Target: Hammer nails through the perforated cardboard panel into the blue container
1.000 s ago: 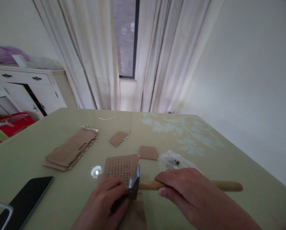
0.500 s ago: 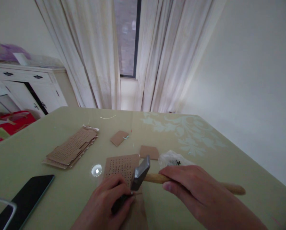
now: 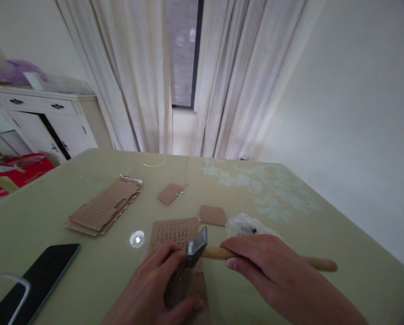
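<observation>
My right hand (image 3: 266, 266) is wrapped round the wooden handle of a hammer (image 3: 197, 247). The metal hammer head is close beside the fingers of my left hand (image 3: 161, 280), over a brown cardboard sheet (image 3: 175, 229) punched with rows of small holes. My left hand is curled low over the near part of this sheet, its thumb apart from the index finger. A dark, blurred thing shows between them; its kind is unclear. The hammer head hides part of the fingertips.
A stack of perforated cardboard (image 3: 103, 205) is at left, with a dark tablet-like device (image 3: 39, 280) and a white cable (image 3: 27, 291) nearer. Small cardboard pieces (image 3: 170, 194) and a clear plastic bag (image 3: 244, 225) lie beyond my hands on the table (image 3: 307, 243).
The hammer head has shifted slightly left and down towards my left hand. My left thumb has moved away from the index finger, and the dark thing between them looks blurred.
</observation>
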`<state>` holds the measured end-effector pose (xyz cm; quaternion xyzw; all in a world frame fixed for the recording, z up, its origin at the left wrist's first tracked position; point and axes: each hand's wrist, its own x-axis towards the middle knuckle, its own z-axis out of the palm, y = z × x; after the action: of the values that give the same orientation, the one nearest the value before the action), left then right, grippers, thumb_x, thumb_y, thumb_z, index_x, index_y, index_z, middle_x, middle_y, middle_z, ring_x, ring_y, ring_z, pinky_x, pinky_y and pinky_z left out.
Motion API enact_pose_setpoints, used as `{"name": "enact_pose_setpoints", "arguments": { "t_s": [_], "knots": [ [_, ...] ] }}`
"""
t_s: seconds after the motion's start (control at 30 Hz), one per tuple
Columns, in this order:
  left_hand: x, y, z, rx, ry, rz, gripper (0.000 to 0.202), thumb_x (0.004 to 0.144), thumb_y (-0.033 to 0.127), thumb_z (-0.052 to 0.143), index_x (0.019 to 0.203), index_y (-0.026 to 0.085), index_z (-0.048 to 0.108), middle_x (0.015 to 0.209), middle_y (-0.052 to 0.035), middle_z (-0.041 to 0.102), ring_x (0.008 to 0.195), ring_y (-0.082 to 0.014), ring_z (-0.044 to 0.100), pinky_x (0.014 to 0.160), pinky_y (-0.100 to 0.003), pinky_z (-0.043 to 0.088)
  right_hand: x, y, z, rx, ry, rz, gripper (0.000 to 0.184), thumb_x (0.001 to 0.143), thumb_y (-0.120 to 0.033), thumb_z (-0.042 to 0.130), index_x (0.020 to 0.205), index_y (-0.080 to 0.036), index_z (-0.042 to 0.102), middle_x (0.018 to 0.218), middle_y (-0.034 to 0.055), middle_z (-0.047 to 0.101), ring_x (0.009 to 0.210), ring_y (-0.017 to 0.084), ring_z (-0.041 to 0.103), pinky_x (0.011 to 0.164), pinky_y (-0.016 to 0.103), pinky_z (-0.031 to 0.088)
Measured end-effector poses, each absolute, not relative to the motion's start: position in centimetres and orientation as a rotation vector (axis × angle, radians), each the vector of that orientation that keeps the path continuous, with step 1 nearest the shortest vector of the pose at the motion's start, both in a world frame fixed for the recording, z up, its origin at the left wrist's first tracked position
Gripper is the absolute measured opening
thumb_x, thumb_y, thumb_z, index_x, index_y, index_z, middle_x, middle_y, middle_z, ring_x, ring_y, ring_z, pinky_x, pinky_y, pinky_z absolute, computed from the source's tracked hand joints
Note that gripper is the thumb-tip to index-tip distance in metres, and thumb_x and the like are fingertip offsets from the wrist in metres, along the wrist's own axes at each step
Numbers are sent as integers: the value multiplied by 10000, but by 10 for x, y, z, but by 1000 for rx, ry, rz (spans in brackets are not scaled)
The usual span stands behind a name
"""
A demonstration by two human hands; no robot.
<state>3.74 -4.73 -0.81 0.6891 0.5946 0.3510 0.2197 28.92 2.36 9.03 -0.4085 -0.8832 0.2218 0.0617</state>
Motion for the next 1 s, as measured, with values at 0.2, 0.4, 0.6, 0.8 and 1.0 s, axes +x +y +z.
{"name": "enact_pose_setpoints", "arguments": {
  "t_s": [0.2, 0.4, 0.6, 0.8, 1.0],
  "knots": [
    [30, -46, -25, 2015, 1611, 997, 549, 735, 383, 945, 1262, 346, 797, 1256, -56, 781, 1112, -313, 772, 949, -377, 665, 293, 25, 87, -1203, -2701, 634, 172, 1093, -281, 647, 1103, -278, 818, 1041, 33, 853, 965, 262, 782, 854, 349, 527],
    [35, -50, -32, 1987, 1693, 1064, 591, 767, 411, 944, 1334, 372, 781, 1347, -60, 766, 1203, -318, 754, 1081, -429, 626, 291, 51, 78, -1448, -2416, 314, 345, 1159, -333, 473, 1300, -227, 770, 1260, 114, 826, 1136, 305, 768, 986, 422, 556],
    [30, -45, -18, 1944, 1731, 1154, 363, 884, 374, 831, 1245, 398, 810, 1255, -22, 773, 1146, -274, 744, 1023, -390, 620, 284, 87, 45, -1748, -2496, 108, 369, 1135, -200, 441, 1353, -180, 739, 1200, 155, 803, 1077, 299, 780, 889, 375, 548],
    [1, -35, -6, 1823, 1829, 1327, 395, 1015, 527, 691, 1346, 314, 714, 1306, -62, 691, 1106, -267, 681, 962, -401, 601, 281, 90, 18, -1814, -2594, 120, 354, 1080, -113, 504, 1336, -167, 742, 1160, 171, 797, 1068, 274, 771, 880, 331, 517],
    [-7, -36, -39, 1557, 1789, 1390, 686, 1026, 583, 624, 1611, 270, 449, 1597, -148, 514, 1319, -340, 619, 1033, -509, 600, 278, 91, -1, -1834, -2619, 177, 418, 1049, -38, 458, 1321, -134, 760, 1173, 193, 782, 1121, 299, 750, 910, 334, 493]
  ]
}}
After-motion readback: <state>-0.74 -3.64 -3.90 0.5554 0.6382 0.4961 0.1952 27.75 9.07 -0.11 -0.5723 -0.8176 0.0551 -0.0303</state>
